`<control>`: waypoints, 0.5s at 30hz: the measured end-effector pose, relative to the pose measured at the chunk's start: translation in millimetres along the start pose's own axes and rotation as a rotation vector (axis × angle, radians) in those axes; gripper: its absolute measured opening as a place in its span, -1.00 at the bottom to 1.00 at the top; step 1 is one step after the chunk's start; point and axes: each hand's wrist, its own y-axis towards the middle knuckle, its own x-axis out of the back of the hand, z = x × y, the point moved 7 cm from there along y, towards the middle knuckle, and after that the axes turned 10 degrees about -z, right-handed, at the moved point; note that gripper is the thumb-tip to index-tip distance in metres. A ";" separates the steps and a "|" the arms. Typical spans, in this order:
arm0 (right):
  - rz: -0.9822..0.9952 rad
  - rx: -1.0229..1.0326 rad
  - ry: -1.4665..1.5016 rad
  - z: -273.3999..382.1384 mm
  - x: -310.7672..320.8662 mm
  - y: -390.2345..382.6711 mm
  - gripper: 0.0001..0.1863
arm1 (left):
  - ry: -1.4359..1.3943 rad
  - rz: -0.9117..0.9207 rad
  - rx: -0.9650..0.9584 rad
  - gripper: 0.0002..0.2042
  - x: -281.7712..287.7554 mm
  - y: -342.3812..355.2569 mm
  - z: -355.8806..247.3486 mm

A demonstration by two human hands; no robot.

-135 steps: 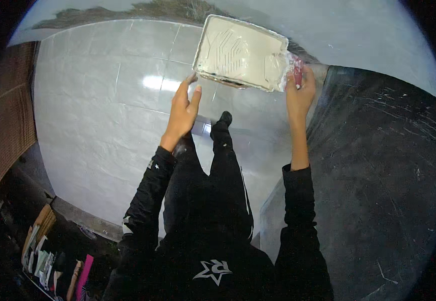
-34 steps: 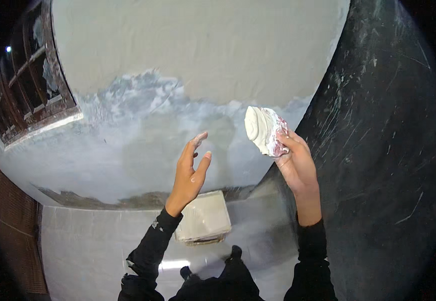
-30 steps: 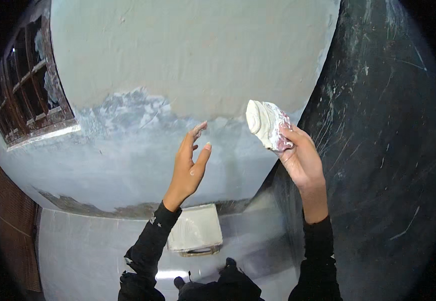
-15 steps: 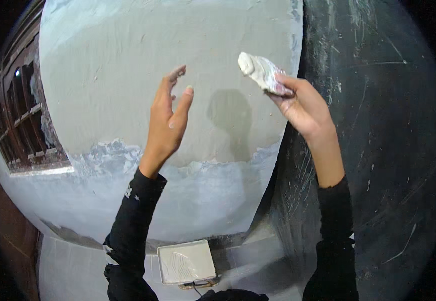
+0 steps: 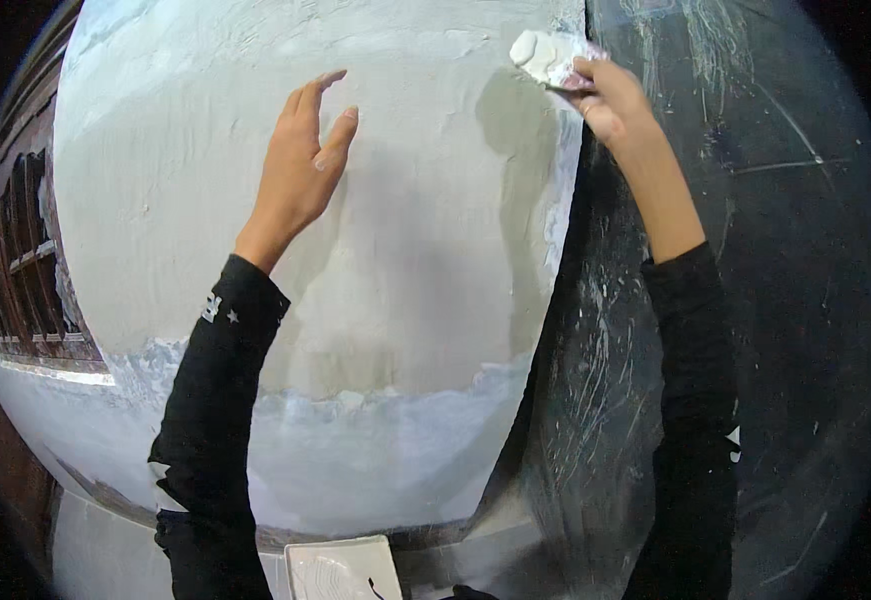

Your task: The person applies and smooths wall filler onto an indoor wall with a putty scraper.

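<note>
My right hand (image 5: 617, 108) grips a flat scraper (image 5: 561, 62) loaded with a thick lump of white putty. It is held up near the upper right edge of the pale wall (image 5: 200, 190), and I cannot tell whether the blade touches the surface. Most of the tool is hidden under the putty and my fingers. My left hand (image 5: 300, 155) is raised in front of the wall with its fingers apart and nothing in it. A greyish coat covers much of the wall, with a ragged lower border above a bluish-white band.
Below, a shallow tray (image 5: 387, 562) with white putty in it stands on the floor, partly cut off. A brown window with bars (image 5: 33, 262) sits at the left. To the right, a dark, scratched panel (image 5: 785, 330) stands along the wall's edge.
My right hand and the loaded scraper have gone up and slightly right toward the wall's edge. My left hand has moved up and left. The tray now sits lower in view.
</note>
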 end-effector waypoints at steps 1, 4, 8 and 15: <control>0.013 -0.002 0.009 0.8 -5.7 9.6 -0.60 | 0.046 -0.011 -0.061 -0.56 -4.0 5.7 2.6; 0.107 0.287 -0.141 33.8 19.7 124.8 -0.55 | 0.062 -0.055 -0.148 -0.57 -41.2 29.8 -8.7; -0.062 0.850 -0.463 42.7 -38.0 92.1 -0.68 | 0.239 -0.064 -0.217 -0.56 -49.8 50.9 7.7; -0.036 1.385 -0.665 67.5 -61.7 70.9 -0.67 | 0.349 0.000 -0.136 -0.51 -80.9 89.8 10.4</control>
